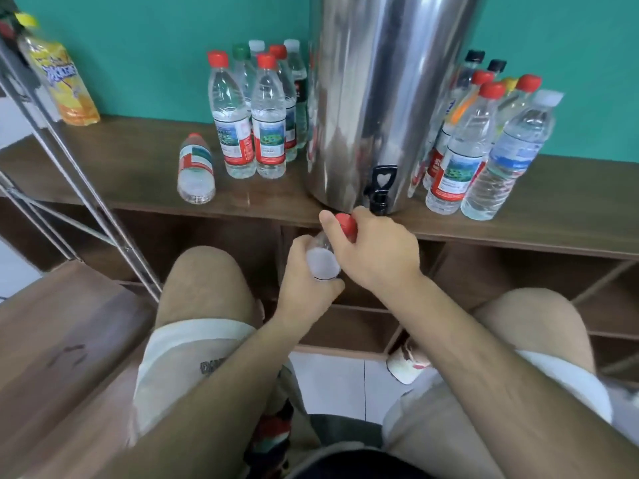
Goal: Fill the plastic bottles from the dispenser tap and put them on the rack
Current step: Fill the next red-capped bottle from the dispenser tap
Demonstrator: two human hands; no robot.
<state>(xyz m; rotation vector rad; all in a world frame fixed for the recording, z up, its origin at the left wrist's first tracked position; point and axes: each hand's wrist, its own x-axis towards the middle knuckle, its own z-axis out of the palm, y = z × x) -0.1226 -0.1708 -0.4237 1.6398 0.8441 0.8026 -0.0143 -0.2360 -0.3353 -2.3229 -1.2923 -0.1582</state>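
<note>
a metal rack (100, 209) slants at far left. on the wooden shelf (121, 160) a fallen bottle (195, 171) lies beside a standing cluster (249, 119). the left hand (304, 285) wraps the held bottle (323, 262), tilted near the tap (380, 190); the right hand (378, 248) curls round its red cap (347, 224). more bottles (484, 143) stand right of the dispenser (380, 98).

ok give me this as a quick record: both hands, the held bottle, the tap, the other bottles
held bottle: tilted, near the tap, red cap on
left hand: grips the bottle's body
right hand: grips the cap
tap: black, on the steel dispenser, untouched
standing bottles: capped, left group and right group flank the dispenser
lying bottle: on its side, on the shelf top
</note>
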